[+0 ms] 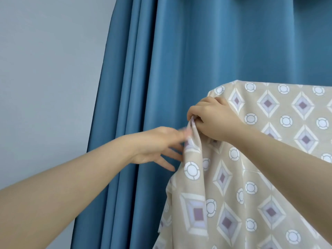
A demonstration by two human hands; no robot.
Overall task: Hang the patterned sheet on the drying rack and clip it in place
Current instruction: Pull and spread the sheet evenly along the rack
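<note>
A beige patterned sheet (265, 159) is already draped over a high support, hidden beneath it, in front of a blue curtain (179, 60). No clip is seen; clipping appears left to do. A gathered fold at the sheet's left edge is pinched by the curled right hand (213, 119). The left hand (158, 146), blurred, fingers spread, is held touching the fold.

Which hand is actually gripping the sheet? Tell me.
The right hand: its fingers bunch the patterned sheet at its left edge. The left hand, blurred, has spread fingers.
</note>
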